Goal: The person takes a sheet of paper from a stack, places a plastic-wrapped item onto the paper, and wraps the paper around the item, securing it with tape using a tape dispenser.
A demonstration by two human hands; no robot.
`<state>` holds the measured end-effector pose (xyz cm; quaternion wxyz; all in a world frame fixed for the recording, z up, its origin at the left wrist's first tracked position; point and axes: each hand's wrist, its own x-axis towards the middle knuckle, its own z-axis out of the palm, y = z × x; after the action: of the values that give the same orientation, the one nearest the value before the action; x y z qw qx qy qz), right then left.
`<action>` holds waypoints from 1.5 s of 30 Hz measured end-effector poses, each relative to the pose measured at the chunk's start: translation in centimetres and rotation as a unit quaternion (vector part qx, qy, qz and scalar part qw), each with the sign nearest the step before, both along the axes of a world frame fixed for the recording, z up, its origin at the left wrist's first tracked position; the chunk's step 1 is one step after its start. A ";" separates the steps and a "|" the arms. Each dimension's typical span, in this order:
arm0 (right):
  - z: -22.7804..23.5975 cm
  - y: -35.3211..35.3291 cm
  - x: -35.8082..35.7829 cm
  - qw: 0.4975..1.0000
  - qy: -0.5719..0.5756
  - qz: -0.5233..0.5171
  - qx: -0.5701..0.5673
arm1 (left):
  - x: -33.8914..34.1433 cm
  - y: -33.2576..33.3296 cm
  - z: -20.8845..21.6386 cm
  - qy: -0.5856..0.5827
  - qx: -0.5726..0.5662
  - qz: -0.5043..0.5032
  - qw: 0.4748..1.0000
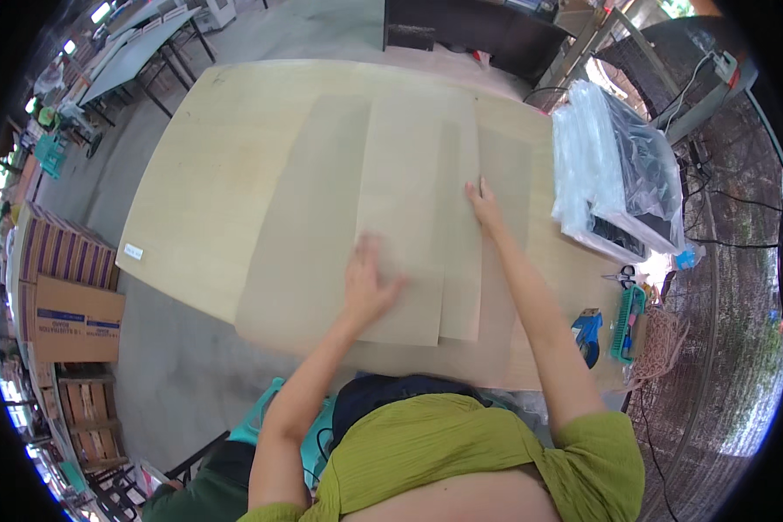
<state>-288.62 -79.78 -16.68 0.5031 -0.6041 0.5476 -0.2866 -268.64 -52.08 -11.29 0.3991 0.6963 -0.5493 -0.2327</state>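
Note:
A large thin beige sheet (300, 252), like kraft paper or thin board, lies flat on the pale wooden table (209, 148). On top of it rest narrower beige sheets or folded layers (413, 187), their long edges running away from me. My left hand (371, 283) is over the near left part of the upper layer, thumb and fingers spread and smeared by motion; whether it touches cannot be made out. Along the right edge of that layer lies my right hand (485, 207), fingers stretched out and apart, touching at the edge.
Plastic-wrapped stacks (618, 170) stand at the table's right. Nearer are scissors (622, 276), a blue tape dispenser (587, 335), a green basket (628, 324) of tools and a pink string bundle (661, 344). Cardboard boxes (78, 317) are stacked at left; a person's dark sleeve (204, 478) shows lower left.

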 end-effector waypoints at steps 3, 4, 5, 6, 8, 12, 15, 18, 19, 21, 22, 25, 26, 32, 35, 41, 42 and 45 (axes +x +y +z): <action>0.8 2.8 -3.7 0.965 0.141 0.170 -0.138 | -4.5 7.1 2.0 0.172 0.217 -0.266 0.924; 1.2 4.0 -4.5 0.951 0.175 0.211 -0.143 | -6.1 8.6 1.5 0.180 0.272 -0.330 0.886; 1.8 5.3 -5.3 0.932 0.209 0.255 -0.148 | -8.0 9.9 0.7 0.189 0.325 -0.389 0.841; 2.9 6.3 -6.3 0.911 0.244 0.296 -0.152 | -10.1 10.9 -0.3 0.100 0.243 -0.371 0.891; 7.8 8.6 -5.9 0.829 0.366 0.386 -0.172 | -13.3 12.1 -2.5 -0.090 0.071 -0.306 0.945; 11.5 10.0 -7.4 0.662 0.495 0.498 -0.263 | -16.6 8.7 -4.1 -0.145 0.150 -0.291 0.934; 10.9 10.2 -7.4 0.620 0.436 0.524 -0.388 | -18.8 6.3 -6.0 0.032 0.129 -0.177 0.975; 9.9 10.6 -7.1 0.660 0.402 0.545 -0.326 | -21.0 5.6 -7.1 0.109 0.102 0.012 0.989; 9.6 10.7 -7.3 0.670 0.399 0.536 -0.324 | -21.2 5.7 -7.3 0.148 0.161 0.027 0.975; 9.4 10.8 -7.7 0.690 0.390 0.519 -0.320 | -20.6 5.7 -6.3 0.222 0.274 0.059 0.934; 9.3 10.7 -8.0 0.693 0.389 0.515 -0.321 | -20.2 6.2 -8.5 0.100 0.193 0.100 0.971; 9.3 10.9 -7.6 0.698 0.380 0.510 -0.330 | -15.4 6.5 -12.1 -0.083 -0.021 0.134 0.987; 9.4 10.8 -7.6 0.697 0.381 0.507 -0.334 | -14.0 5.8 -12.2 -0.109 -0.075 0.121 0.984; 8.0 11.4 -7.4 0.737 0.339 0.460 -0.360 | -11.6 5.1 -12.5 -0.133 -0.032 0.074 0.988; 7.0 12.0 -6.6 0.758 0.297 0.427 -0.393 | -10.5 5.5 -12.8 -0.113 0.122 0.028 0.986; 1.8 13.0 -8.6 0.844 0.283 0.261 -0.373 | -9.5 7.1 9.3 0.081 0.238 -0.346 0.904; 0.6 13.6 -8.8 0.872 0.263 0.210 -0.354 | -8.3 5.4 12.3 0.114 0.300 -0.323 0.890; -0.3 16.1 -6.5 0.912 0.268 0.111 -0.290 | -3.6 -2.5 9.7 -0.029 0.179 -0.206 0.962</action>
<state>-295.10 -63.68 -16.95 0.1687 -0.8341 0.4847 -0.2022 -272.28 -54.62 -1.59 0.1955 0.6344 -0.6418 -0.3839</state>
